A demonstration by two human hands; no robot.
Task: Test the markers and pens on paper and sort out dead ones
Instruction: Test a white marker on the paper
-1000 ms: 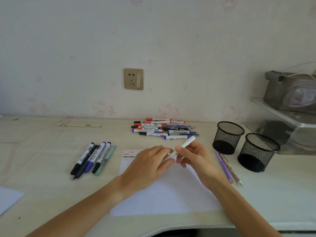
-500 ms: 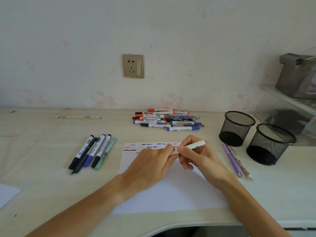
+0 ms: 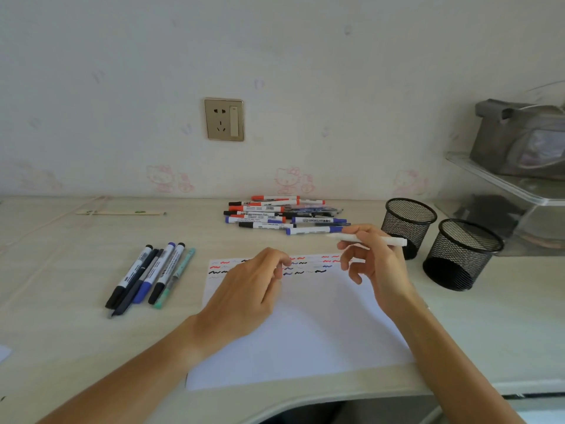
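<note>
1. Right hand [image 3: 377, 264] pinches a white pen [image 3: 367, 239] between thumb and forefinger; the other fingers curl loosely below it. The pen lies roughly level, raised off the paper [image 3: 299, 325], its far end pointing right toward the mesh cups.
2. Left hand [image 3: 247, 295] sits over the upper left part of the paper, fingers loosely curled, nothing visible in its grip; whether it presses on the sheet or hangs just above it cannot be told.
3. The paper lies flat on the tabletop [image 3: 61, 347] at the near edge, between the two forearms. Short red, black and blue squiggles [image 3: 308, 264] run along its top strip; the rest of the sheet is bare.
4. Pile of markers [image 3: 275, 215] with red, black and blue caps lies beyond the paper, near the wall, mostly lined up left to right.
5. A separate group of five pens [image 3: 149, 276] lies left of the paper, side by side and slanted, apart from the pile.
6. Two black mesh cups stand upright right of the paper: far cup [image 3: 409, 221] just behind the held pen, near cup [image 3: 461, 255] beside it to the right. Contents cannot be seen.
7. Wall socket [image 3: 224, 119] above the pile; clear shelf [image 3: 504, 191] with a grey object at far right.
8. Thin wooden stick [image 3: 119, 212] lies far left on the tabletop.
</note>
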